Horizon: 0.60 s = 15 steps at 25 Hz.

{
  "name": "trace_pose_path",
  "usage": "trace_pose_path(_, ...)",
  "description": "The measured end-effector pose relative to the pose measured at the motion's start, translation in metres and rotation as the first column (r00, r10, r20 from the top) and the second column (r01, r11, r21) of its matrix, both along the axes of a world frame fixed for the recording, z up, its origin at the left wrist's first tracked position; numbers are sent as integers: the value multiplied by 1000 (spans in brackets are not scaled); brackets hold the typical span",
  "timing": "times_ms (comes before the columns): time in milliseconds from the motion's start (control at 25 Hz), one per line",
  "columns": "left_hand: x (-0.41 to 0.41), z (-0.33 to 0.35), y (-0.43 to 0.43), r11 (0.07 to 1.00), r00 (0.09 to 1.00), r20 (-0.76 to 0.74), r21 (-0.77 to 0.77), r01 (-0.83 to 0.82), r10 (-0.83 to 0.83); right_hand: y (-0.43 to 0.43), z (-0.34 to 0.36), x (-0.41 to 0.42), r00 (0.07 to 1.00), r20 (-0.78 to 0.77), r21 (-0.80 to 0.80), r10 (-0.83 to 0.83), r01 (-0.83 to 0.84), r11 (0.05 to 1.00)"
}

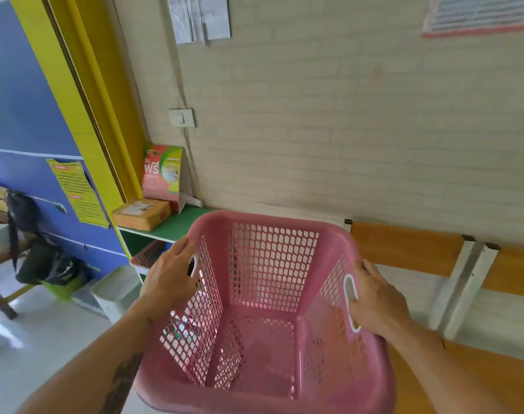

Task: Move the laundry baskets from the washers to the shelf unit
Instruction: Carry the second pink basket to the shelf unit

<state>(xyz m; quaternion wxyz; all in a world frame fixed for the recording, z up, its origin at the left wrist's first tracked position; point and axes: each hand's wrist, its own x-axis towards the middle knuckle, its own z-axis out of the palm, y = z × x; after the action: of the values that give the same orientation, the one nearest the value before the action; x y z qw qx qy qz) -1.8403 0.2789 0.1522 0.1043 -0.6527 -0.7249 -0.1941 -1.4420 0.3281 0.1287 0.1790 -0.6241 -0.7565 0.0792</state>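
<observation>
While we carry the pink basket in front of us, our left hand and our right hand each hold one side of it. The fingers of each hand are curled through a white-edged handle hole near the rim, so both hands are closed around the basket's handles.

We think it will feel light, because it is thin plastic and nothing is inside it. It looks stiff enough to keep its shape, but the walls may bend a little if we squeeze. The handle holes are the best place to hold (the smooth rim could slip).

It is a deep, square tub with rounded corners. Its walls are full of little holes like a net, and the floor has holes too.

Right now the basket hangs in the air, close to our body, with the wooden bench to its right. The green shelf unit stands just past its far left corner, with a brown parcel on top.
</observation>
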Motion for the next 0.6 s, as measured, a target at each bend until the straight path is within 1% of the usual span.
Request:
trace_pose_path(160, -28, -18, 50, 999, 999, 32, -14, 42, -42, 35, -16, -26, 999, 33, -80, -18, 20, 997)
trace_pose_path(320, -45, -46, 81, 995, 993, 93, -71, 76, -69, 57, -39, -46, 999, 33, -108, -29, 32, 994)
trace_pose_path(480, -64, -94, 104, 982, 988, 143, -172, 83, -58, 68, -84, -71, 996, 37, -157, -79, 84, 984)
trace_pose_path(600, -84, -145, 124, 960, 984, 155, -248, 129, -92, 71, -123, -94, 984, 70, -250, -162, 175, 952)
